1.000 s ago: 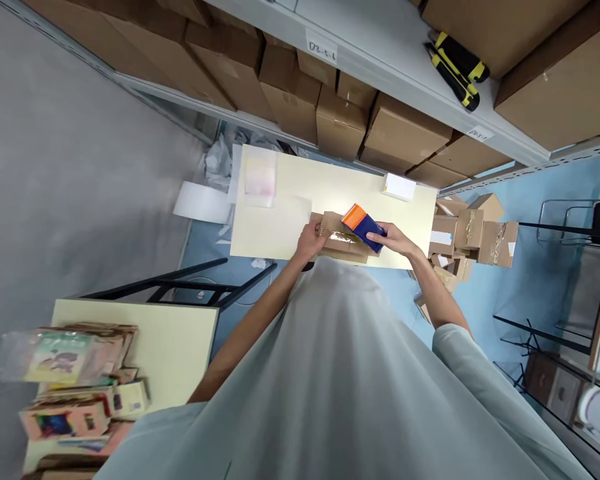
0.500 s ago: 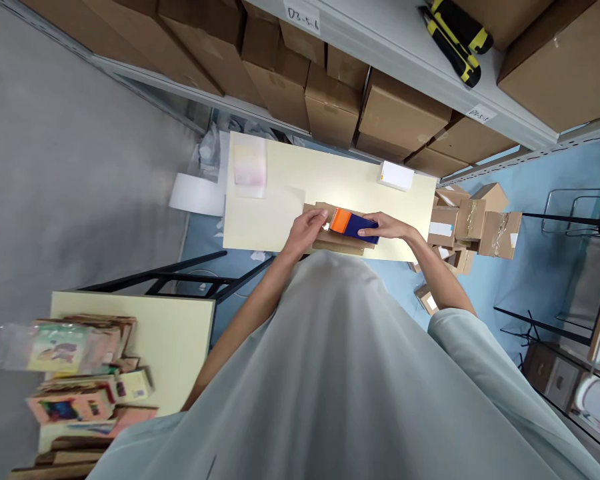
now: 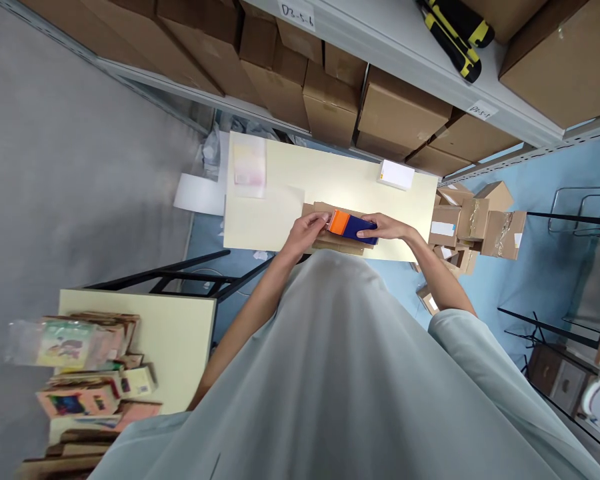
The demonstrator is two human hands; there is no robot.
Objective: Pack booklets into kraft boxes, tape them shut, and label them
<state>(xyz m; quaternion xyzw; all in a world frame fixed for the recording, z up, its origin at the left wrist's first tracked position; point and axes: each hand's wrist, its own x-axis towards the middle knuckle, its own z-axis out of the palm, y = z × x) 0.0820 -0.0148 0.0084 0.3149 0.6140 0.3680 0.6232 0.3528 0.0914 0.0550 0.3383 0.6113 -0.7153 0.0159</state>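
A small dark-blue and orange box (image 3: 355, 227) is held above flattened brown cardboard (image 3: 343, 244) at the near edge of the cream table. My right hand (image 3: 384, 227) grips its blue end, thumb on top and fingers behind. At the orange end, my left hand (image 3: 307, 232) has thumb and fingertips pinched together, on what looks like a clear plastic edge; the contact is too small to make out well. A white box (image 3: 397, 175) lies farther back on the right of the table. A pinkish printed sheet in clear plastic (image 3: 250, 163) lies at the left end.
Brown cardboard boxes (image 3: 403, 110) fill the shelf beyond the table (image 3: 290, 167). Black-and-yellow cutters (image 3: 455, 40) lie on the upper shelf. More cartons (image 3: 473, 220) are stacked on the floor at right. Stacked printed packets (image 3: 80, 353) cover part of a side table (image 3: 180, 347) at left.
My left fingertips have moved slightly right, closing in against the orange end of the box. My right hand keeps its grip. The view has shifted a little.
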